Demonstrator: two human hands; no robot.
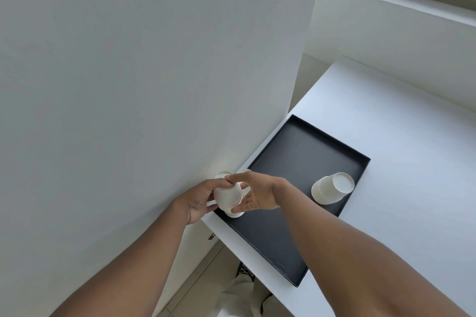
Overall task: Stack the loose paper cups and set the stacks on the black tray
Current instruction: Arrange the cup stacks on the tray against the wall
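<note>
A black tray (304, 159) lies on the white table near its left edge. At the tray's near-left corner stands a stack of upside-down white paper cups (228, 197). My left hand (199, 199) grips its side and top. My right hand (257, 194) touches its other side with spread fingers. Another cup rim (244, 170) shows just behind my fingers, mostly hidden. A second short stack of upside-down cups (332, 188) stands on the tray's right side, apart from both hands.
The white table (399, 162) stretches to the right and far side. A grey-white wall (141, 72) rises right beside the table's left edge. Below the table edge I see tiled floor and light trousers (239, 293).
</note>
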